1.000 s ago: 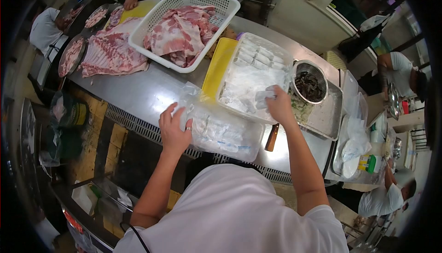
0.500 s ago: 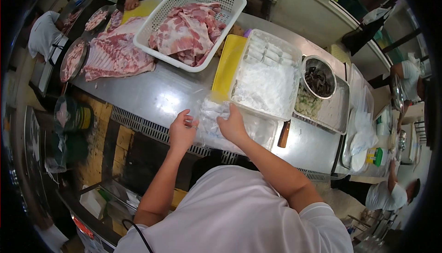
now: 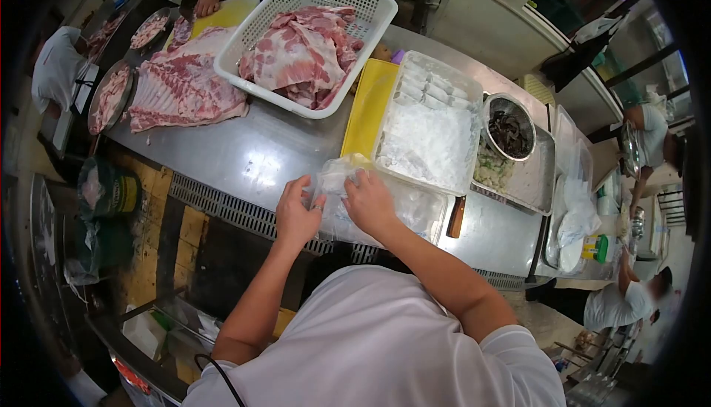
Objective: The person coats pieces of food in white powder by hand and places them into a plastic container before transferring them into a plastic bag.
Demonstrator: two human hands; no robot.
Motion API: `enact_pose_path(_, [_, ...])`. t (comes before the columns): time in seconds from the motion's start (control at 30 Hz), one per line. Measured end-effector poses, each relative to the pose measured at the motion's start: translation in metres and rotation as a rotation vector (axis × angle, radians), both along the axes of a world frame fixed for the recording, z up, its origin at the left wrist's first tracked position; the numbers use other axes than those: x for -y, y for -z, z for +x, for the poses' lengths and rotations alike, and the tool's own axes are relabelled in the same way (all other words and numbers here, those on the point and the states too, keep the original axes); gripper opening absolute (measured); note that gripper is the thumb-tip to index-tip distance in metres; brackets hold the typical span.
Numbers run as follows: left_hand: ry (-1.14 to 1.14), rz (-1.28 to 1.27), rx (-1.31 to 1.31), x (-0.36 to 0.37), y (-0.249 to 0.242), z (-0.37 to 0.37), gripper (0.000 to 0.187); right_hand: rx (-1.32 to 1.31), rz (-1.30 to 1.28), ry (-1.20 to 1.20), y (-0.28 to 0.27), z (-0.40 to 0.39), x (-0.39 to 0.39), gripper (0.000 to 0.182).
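A clear, crumpled plastic bag [image 3: 335, 177] lies between my hands at the near edge of the steel table. My left hand [image 3: 298, 213] is at the bag's left side, its fingers curved and the thumb apart from them. On the other side, my right hand [image 3: 372, 201] has its fingers bent down onto the plastic, gripping it; the fingertips are partly hidden. Under and beside that hand is a clear plastic container [image 3: 426, 218]. Just beyond it stands a clear tub [image 3: 429, 137] of white powder, with white-dusted rolls at its far end.
A white basket [image 3: 237, 74] of raw meat stands behind, beside a rib slab [image 3: 181, 85]. A yellow board [image 3: 364, 107] adjoins the tub. A wooden-handled tool [image 3: 457, 217] and a strainer [image 3: 509, 127] lie right. A co-worker's hand [image 3: 207, 1] works at upper left.
My left hand has moved slightly right, closer to the bag. My right hand has shifted slightly left and its fingers have bent over the plastic. The bag's far edge stands higher.
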State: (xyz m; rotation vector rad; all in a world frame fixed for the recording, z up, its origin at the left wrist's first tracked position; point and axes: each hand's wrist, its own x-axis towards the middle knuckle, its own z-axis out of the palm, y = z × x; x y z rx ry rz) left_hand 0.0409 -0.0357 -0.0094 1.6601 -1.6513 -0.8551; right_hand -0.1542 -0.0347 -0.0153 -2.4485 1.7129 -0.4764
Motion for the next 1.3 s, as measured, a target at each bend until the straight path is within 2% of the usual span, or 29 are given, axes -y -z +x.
enact_pose_path(0.13, [0.091,-0.324,0.153,0.019,-0.02,-0.01,0.053,0.006,-0.051,-0.006,0.007,0.003,0.006,0.031])
enact_pose_path(0.23, [0.189,-0.298,0.227,0.043,-0.01,-0.011,0.037,0.014,-0.058,0.004,0.013,0.005,0.006,0.031])
enact_pose_path(0.3, [0.108,-0.159,0.162,0.056,-0.002,-0.015,0.026,0.079,-0.009,0.029,0.008,0.001,0.003,0.032])
enact_pose_path(0.37, [0.001,-0.003,0.074,0.066,-0.004,-0.019,0.021,0.211,0.072,0.068,-0.022,-0.003,-0.001,0.033])
enact_pose_path(0.43, [-0.13,0.177,-0.041,0.07,-0.007,-0.025,0.021,0.272,-0.01,0.2,-0.041,-0.029,0.004,0.034])
enact_pose_path(0.5, [-0.156,0.22,-0.088,0.071,-0.001,-0.025,0.025,0.27,-0.046,0.353,-0.049,-0.073,0.021,0.035])
enact_pose_path(0.53, [-0.17,0.241,-0.111,0.071,0.005,-0.024,0.027,0.17,0.117,0.44,-0.054,-0.098,0.032,0.038])
enact_pose_path(0.63, [-0.219,0.153,-0.179,0.069,0.023,-0.025,0.03,0.104,0.577,0.295,-0.03,-0.149,0.057,0.04])
enact_pose_path(0.73, [-0.239,0.005,-0.116,0.061,0.021,-0.027,0.038,0.199,0.527,0.264,-0.018,-0.168,0.075,0.044])
enact_pose_path(0.83, [-0.266,0.031,-0.11,0.051,0.013,-0.027,0.043,0.324,0.506,0.352,-0.03,-0.162,0.102,0.049])
enact_pose_path(0.97, [-0.25,-0.053,-0.081,0.041,0.007,-0.035,0.043,0.091,0.54,0.071,-0.033,-0.116,0.123,0.062])
enact_pose_path(1.0, [-0.245,-0.074,-0.078,0.038,0.003,-0.037,0.043,0.066,0.565,0.087,-0.031,-0.115,0.127,0.066])
enact_pose_path(1.1, [-0.248,-0.11,-0.053,0.029,-0.007,-0.037,0.043,0.164,0.529,0.157,-0.027,-0.137,0.129,0.064])
enact_pose_path(1.13, [-0.251,-0.119,-0.046,0.027,-0.009,-0.037,0.043,0.289,0.483,0.209,-0.023,-0.149,0.127,0.059])
enact_pose_path(1.23, [-0.267,-0.134,-0.04,0.02,-0.013,-0.035,0.041,0.616,0.576,0.343,-0.024,-0.184,0.112,0.051])
enact_pose_path(1.3, [-0.28,-0.115,-0.062,0.016,-0.011,-0.035,0.041,0.407,0.477,0.351,-0.029,-0.192,0.093,0.045])
